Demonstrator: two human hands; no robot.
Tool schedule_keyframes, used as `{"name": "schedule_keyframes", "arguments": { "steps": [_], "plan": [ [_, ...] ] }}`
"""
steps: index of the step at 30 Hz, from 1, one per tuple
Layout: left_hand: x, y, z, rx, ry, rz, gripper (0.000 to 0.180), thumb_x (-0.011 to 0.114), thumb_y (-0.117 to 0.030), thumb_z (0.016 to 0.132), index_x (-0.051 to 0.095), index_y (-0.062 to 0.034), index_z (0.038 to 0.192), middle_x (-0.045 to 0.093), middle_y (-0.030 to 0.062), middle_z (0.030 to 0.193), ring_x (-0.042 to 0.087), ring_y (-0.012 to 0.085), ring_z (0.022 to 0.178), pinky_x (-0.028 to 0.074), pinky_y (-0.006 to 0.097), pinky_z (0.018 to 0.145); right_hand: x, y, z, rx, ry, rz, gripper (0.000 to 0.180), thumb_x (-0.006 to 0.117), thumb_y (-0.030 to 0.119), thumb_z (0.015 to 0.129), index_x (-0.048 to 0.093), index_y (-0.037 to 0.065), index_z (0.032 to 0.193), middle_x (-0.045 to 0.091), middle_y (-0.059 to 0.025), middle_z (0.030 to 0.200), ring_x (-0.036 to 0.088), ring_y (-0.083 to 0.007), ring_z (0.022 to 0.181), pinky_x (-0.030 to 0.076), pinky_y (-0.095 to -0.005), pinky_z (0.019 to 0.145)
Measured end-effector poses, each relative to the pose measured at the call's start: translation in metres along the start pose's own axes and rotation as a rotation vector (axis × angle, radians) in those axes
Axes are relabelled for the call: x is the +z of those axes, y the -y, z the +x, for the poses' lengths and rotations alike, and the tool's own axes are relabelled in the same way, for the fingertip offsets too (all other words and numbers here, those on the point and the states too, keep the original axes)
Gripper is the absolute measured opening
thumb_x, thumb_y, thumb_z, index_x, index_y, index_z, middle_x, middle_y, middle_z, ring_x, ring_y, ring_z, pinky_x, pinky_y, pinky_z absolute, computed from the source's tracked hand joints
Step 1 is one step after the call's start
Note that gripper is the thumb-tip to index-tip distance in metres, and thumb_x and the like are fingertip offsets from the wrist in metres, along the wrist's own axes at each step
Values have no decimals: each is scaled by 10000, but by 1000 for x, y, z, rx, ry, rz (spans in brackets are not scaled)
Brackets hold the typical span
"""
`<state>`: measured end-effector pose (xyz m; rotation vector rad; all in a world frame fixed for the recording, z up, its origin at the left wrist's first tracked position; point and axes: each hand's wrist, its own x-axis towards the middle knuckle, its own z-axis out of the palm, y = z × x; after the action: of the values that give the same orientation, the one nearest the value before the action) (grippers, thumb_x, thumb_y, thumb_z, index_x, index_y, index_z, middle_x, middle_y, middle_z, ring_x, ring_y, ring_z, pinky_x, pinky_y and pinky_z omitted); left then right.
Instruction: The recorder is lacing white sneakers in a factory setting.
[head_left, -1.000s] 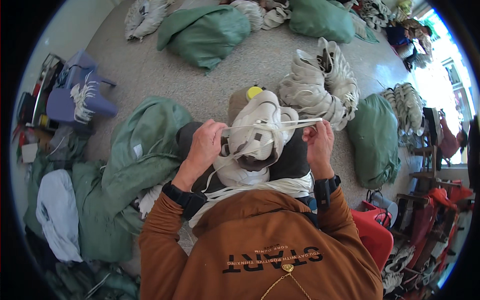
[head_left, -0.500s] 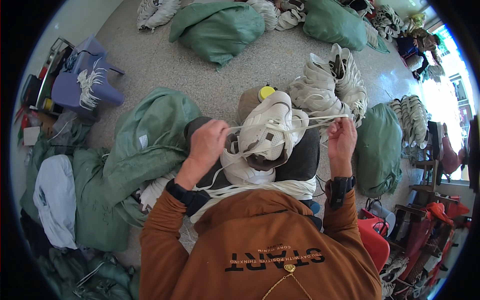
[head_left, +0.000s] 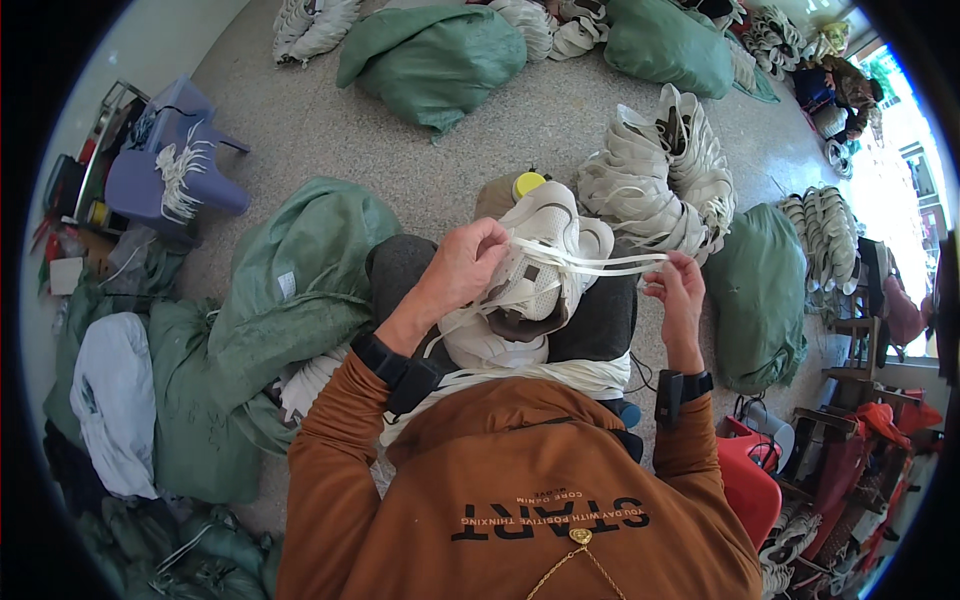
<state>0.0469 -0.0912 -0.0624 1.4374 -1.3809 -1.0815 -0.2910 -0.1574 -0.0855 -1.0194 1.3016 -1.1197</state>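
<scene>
A white sneaker [head_left: 541, 222] rests on my lap, toe pointing away from me, among other white sneakers [head_left: 492, 345]. A pale flat shoelace [head_left: 615, 266] runs across its upper and is stretched out to the right in two strands. My right hand [head_left: 680, 298] pinches the far part of these strands between thumb and fingers. Beside the sneaker's left side, my left hand [head_left: 462, 268] is closed, its fingertips pinching lace at the eyelets. A bundle of loose white laces [head_left: 590, 375] lies across my lap near my waist.
Stacked white sneakers [head_left: 640, 185] stand on the floor ahead. Green sacks [head_left: 300, 260] lie to the left, with others [head_left: 757, 300] to the right and far ahead. A purple stool [head_left: 160, 185] with laces is at far left; a red stool [head_left: 750, 480] is close on the right.
My left hand has moved right and slightly up, against the sneaker's upper. My right hand has come slightly lower and left, still pulling the lace strands sideways.
</scene>
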Motion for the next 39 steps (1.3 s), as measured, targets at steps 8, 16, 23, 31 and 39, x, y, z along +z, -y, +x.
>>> {"name": "schedule_keyframes", "arguments": {
  "steps": [8,16,23,31,39],
  "plan": [
    [1,-2,3,18,6,46,87,623,-72,954,631,8,989,625,-2,788,533,60,655,458,239,586,-7,-18,-7,-177,53,-302,239,534,31,978,572,-2,1212,626,-57,1117,645,-108,852,530,-237,700],
    [1,-4,0,-1,-25,107,125,652,-101,907,666,7,968,695,148,853,662,221,746,516,335,701,1,-15,-13,-171,95,-301,230,544,67,977,610,7,1188,656,-34,897,628,-97,807,508,-239,707],
    [2,-1,-5,163,-110,309,99,669,-74,900,666,18,937,669,118,794,634,189,700,497,322,650,11,-15,-19,-221,141,-299,200,534,67,1002,634,18,1168,658,-23,894,623,-84,818,508,-232,732],
    [17,-14,-5,402,-101,777,115,678,-131,884,651,-23,915,637,120,855,620,356,863,489,433,756,42,7,-37,-376,228,-314,173,550,-3,960,641,16,1106,662,-59,910,644,-158,817,507,-275,730],
    [31,-12,-37,369,-226,709,291,628,-85,905,577,25,1169,585,186,1042,599,370,986,504,437,874,117,27,-57,-937,560,-797,270,606,-26,798,629,13,1064,606,-145,958,604,-347,901,494,-426,780]
  ]
}}
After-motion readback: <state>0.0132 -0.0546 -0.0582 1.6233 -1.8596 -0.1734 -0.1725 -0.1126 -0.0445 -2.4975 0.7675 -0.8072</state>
